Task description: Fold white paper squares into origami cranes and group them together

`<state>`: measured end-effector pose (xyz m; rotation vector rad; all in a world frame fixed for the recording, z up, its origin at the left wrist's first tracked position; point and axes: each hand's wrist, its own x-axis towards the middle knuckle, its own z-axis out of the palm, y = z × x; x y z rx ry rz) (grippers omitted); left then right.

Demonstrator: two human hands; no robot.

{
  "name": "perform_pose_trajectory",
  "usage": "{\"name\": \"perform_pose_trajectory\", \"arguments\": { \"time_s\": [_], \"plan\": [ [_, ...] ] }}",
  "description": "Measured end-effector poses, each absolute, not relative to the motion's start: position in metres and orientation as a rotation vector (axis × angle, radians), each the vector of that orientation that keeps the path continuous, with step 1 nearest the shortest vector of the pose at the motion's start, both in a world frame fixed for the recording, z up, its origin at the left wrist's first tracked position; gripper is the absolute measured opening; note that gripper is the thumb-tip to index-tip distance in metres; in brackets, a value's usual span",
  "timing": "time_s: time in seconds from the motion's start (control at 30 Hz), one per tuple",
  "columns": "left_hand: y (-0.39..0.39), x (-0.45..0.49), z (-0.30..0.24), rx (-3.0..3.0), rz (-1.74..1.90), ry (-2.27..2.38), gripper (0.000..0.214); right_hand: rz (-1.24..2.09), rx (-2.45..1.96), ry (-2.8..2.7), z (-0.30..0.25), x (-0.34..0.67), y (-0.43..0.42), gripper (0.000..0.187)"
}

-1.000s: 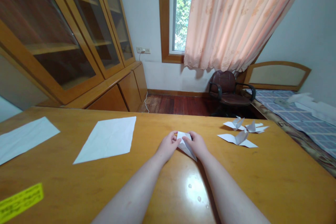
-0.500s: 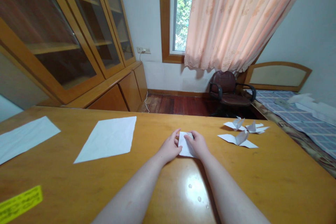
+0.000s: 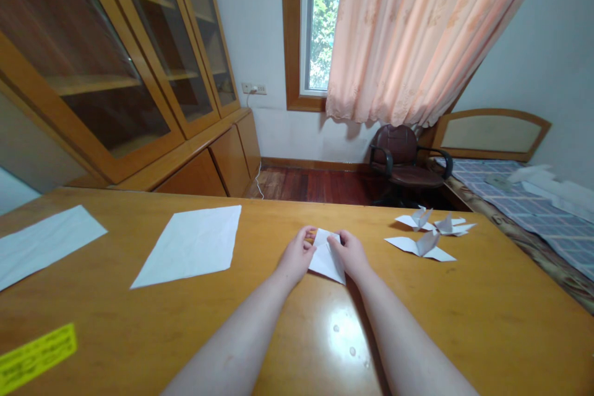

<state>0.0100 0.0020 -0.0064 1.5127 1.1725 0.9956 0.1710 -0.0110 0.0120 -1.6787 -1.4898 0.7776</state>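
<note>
A small folded white paper [image 3: 327, 258] lies on the wooden table [image 3: 278, 346] between my two hands. My left hand [image 3: 297, 255] pinches its left edge with thumb and fingers closed. On the other side, my right hand [image 3: 350, 252] grips the paper's top right part, fingers curled over it. Its lower corner points toward me and rests on the table. To the right sit three finished folded paper figures [image 3: 424, 244] with spread wings.
A flat white sheet [image 3: 190, 245] lies left of my hands, another white sheet [image 3: 44, 244] at the far left. A yellow label [image 3: 34, 356] is stuck near the front left edge. Beyond the table stand a glass-door cabinet, a brown chair [image 3: 406, 161] and a bed.
The folded paper was pressed flat half a second ago; now both hands have turned and lifted it slightly, so its pointed corner faces me again. The hands stayed in the same spot.
</note>
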Motion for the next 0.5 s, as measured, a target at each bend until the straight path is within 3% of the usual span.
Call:
{"name": "perform_pose_trajectory", "arguments": {
  "time_s": [0.13,0.23,0.3,0.5],
  "plan": [
    [0.0032,0.0079,-0.0030,1.490,0.982,1.257,0.022,0.837,-1.608,-1.514,0.0124,0.1694,-0.0127,0.027],
    [0.0033,0.0069,-0.0003,1.505,0.970,1.303,0.020,0.857,-1.572,-1.569,0.0131,0.1679,-0.0144,0.056],
    [0.0032,0.0067,0.0004,1.508,0.980,1.307,0.021,0.848,-1.569,-1.595,0.0129,0.1677,-0.0148,0.064],
    [0.0028,0.0072,-0.0009,1.509,0.996,1.285,0.020,0.889,-1.504,-1.539,0.0095,0.1696,-0.0124,0.043]
  ]
}}
